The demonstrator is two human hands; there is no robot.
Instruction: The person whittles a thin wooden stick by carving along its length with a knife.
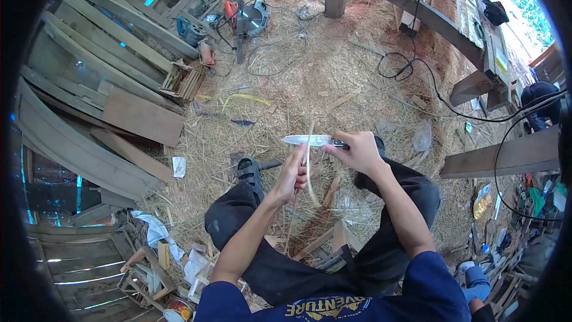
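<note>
My right hand [359, 150] is closed around the dark handle of a knife [300, 139], whose shiny blade points left. In my left hand [290, 174], the fingers grip a thin, pale strip [311, 189] that looks like split bamboo or wood. The blade lies across the strip's upper part, just above my left fingertips. Below the hand, the strip's lower end splays into more than one thin length. Both hands are held out over the floor between my bent knees.
Shavings and straw-like strips cover the floor [286, 77]. A power saw [256, 18] stands at the upper left, near leaning planks [113, 53]. A wooden beam bench [411, 9] is at the upper right, with a black cable [440, 92] trailing from it. A yellow strap [247, 98] lies ahead.
</note>
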